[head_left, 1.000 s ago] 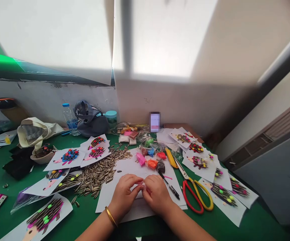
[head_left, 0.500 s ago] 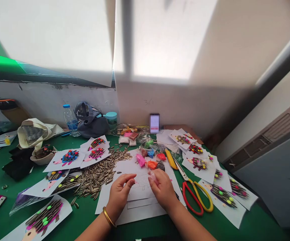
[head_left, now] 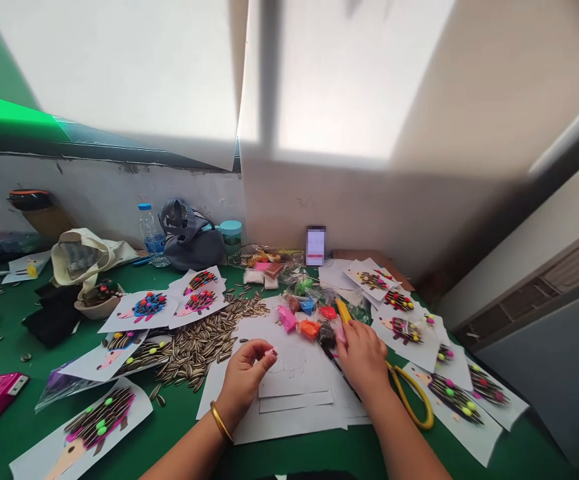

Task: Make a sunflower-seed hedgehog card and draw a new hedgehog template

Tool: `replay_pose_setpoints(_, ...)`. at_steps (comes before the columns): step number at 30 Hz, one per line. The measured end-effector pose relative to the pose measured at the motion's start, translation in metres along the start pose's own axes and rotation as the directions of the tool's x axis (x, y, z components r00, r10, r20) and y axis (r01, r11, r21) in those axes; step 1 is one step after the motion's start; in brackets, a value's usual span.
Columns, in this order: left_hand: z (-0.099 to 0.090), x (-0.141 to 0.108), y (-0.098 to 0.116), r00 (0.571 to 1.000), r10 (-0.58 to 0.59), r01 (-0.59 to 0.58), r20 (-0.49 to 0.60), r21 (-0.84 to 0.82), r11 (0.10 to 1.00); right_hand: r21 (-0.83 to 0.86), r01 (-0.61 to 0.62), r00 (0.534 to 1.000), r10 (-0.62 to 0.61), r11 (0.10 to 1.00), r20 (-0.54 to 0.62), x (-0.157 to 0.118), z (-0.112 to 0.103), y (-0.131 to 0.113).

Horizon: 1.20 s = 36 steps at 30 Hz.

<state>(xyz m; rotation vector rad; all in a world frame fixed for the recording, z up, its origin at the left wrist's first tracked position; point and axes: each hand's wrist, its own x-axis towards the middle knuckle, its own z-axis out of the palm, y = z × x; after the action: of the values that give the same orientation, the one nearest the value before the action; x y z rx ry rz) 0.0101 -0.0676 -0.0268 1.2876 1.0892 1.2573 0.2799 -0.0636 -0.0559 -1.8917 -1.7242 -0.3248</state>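
Observation:
My left hand (head_left: pixel 248 373), a gold bangle at its wrist, is closed with thumb and finger pinching a small lump of pink clay (head_left: pixel 269 353) above the paper's left side. Reaching to the right, my right hand (head_left: pixel 364 353) has its fingers around a small bag of pale pink clay (head_left: pixel 340 331), mostly hidden. It is beside the bag of black clay (head_left: pixel 326 335) and the yellow cutter (head_left: pixel 343 311). Between the hands lies a white sheet with a faint pencil drawing (head_left: pixel 292 367). A black pen (head_left: pixel 338 368) rests near my right wrist.
Striped sunflower seeds (head_left: pixel 199 350) are heaped at the left. Finished hedgehog cards (head_left: pixel 102 427) lie on both sides. Yellow-handled scissors (head_left: pixel 422 400) are partly under my right forearm. Bags of orange clay (head_left: pixel 308 329) and other colours sit behind the paper. A phone (head_left: pixel 315 245) leans on the wall.
My right hand has moved right and away from my left, carrying the pale pink clay towards the cutter, and now covers much of the scissors. My left hand keeps its pinch, a pink lump now visible.

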Motion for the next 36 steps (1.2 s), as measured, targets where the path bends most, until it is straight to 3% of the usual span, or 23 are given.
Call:
replay_pose_setpoints(3,-0.002,0.001,0.001,0.995,0.101,-0.101,0.004,0.010,0.995,0.016,0.002,0.999,-0.001,1.000,-0.055,0.000,-0.008,-0.012)
replay_pose_setpoints(7,-0.001,0.001,0.002,0.993,0.102,-0.103,0.064,0.002,0.995,0.187,0.200,0.979,-0.187,0.962,-0.087,-0.005,-0.024,-0.042)
replay_pose_setpoints(11,0.002,-0.002,0.000,0.996,0.060,-0.059,0.060,-0.019,0.998,0.406,0.392,0.917,-0.388,0.825,-0.097,-0.016,-0.035,-0.073)
replay_pose_setpoints(15,0.003,-0.005,-0.002,0.993,-0.013,0.021,0.121,-0.066,0.998,0.557,0.470,0.847,-0.528,0.685,-0.066,-0.024,-0.040,-0.095)
replay_pose_setpoints(17,0.002,-0.005,-0.001,0.987,-0.046,0.056,0.156,-0.062,0.996,0.604,0.456,0.846,-0.528,0.654,-0.067,-0.027,-0.040,-0.101)
replay_pose_setpoints(20,0.001,-0.006,0.002,0.977,-0.041,0.045,0.211,-0.013,0.999,0.649,0.379,0.891,-0.448,0.660,-0.066,-0.030,-0.039,-0.106)
replay_pose_setpoints(25,0.001,-0.008,0.008,0.927,-0.009,0.006,0.375,0.009,1.000,0.700,0.291,0.935,-0.350,0.652,-0.062,-0.031,-0.039,-0.107)
replay_pose_setpoints(31,0.002,-0.007,0.005,0.951,-0.076,0.073,0.300,0.018,0.997,0.680,0.347,0.914,-0.396,0.645,-0.090,-0.033,-0.037,-0.103)
replay_pose_setpoints(36,-0.001,-0.008,-0.003,0.941,-0.074,0.069,0.331,0.025,0.997,0.664,0.417,0.886,-0.442,0.621,-0.144,-0.035,-0.035,-0.103)
